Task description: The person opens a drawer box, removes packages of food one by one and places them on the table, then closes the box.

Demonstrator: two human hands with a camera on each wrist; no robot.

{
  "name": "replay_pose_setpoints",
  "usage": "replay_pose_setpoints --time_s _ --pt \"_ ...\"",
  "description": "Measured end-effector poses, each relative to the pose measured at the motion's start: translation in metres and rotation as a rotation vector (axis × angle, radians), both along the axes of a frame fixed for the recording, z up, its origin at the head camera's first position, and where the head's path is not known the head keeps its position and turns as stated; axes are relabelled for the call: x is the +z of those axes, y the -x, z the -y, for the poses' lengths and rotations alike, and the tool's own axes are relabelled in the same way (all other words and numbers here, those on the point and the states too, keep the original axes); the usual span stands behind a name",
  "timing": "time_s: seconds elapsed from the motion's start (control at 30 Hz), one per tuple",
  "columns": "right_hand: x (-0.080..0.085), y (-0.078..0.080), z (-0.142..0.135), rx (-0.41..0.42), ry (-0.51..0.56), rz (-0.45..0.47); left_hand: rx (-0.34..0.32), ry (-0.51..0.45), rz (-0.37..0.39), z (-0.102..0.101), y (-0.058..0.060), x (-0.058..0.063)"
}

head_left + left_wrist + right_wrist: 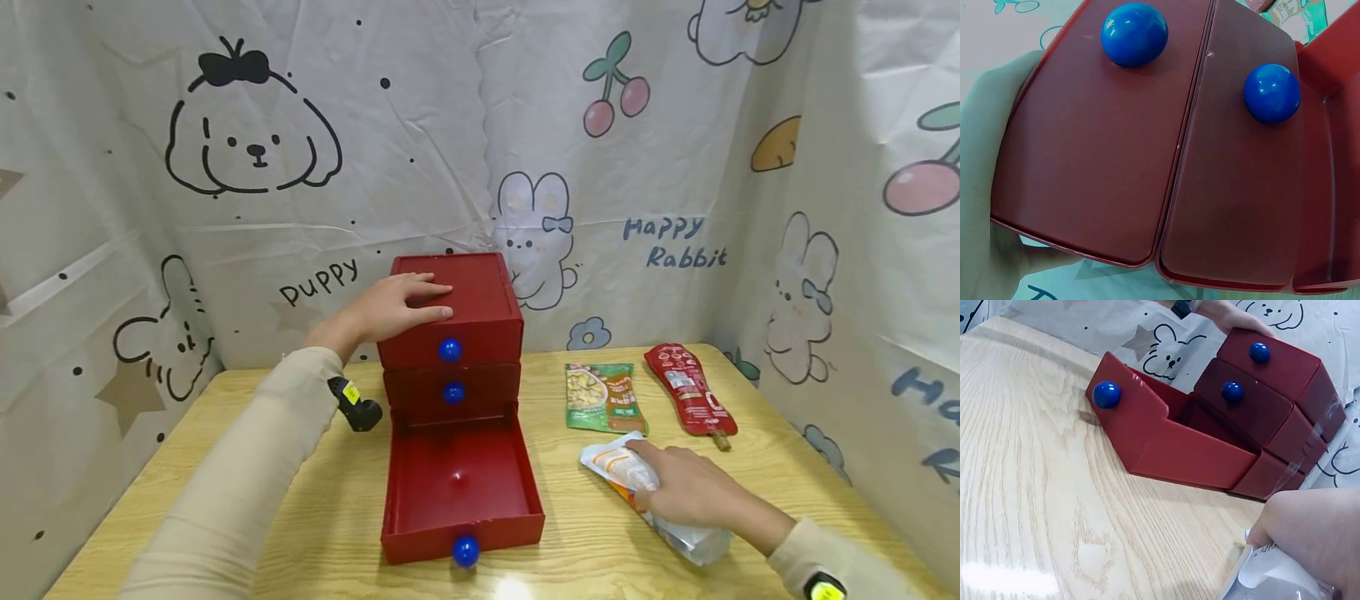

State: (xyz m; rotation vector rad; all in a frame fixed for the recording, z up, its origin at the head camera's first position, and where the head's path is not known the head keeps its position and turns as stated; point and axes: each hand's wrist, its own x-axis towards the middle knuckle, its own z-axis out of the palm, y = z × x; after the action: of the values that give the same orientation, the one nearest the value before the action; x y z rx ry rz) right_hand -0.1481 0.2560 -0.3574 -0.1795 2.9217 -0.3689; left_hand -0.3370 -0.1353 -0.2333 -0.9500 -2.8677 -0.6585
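My left hand rests on top of the red drawer unit, fingers laid across its top and thumb near the front edge. In the left wrist view that hand lies along the unit's edge. Blue round knobs mark each drawer. The bottom drawer is pulled out and nothing lies in it; the upper two are closed. To the right, my right hand grips a white-and-orange plastic food packet, thumb and fingers around its upper part. The right wrist view shows the packet's clear plastic below the hand.
A green-and-brown food packet lies on the wooden table right of the drawers. Beside it is a red pouch with a spout. A printed cloth hangs behind and along both sides.
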Motion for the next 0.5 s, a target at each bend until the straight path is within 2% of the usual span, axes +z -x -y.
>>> replay_pose_setpoints --time_s 0.27,0.5 --pt "-0.0018 -0.0018 0.0042 -0.036 -0.027 -0.007 -0.002 -0.011 -0.004 -0.0011 0.0018 -0.001" --pt "-0.0104 -0.0044 0.0073 -0.08 -0.045 -0.011 0.005 -0.012 -0.003 -0.0006 0.0016 -0.0014"
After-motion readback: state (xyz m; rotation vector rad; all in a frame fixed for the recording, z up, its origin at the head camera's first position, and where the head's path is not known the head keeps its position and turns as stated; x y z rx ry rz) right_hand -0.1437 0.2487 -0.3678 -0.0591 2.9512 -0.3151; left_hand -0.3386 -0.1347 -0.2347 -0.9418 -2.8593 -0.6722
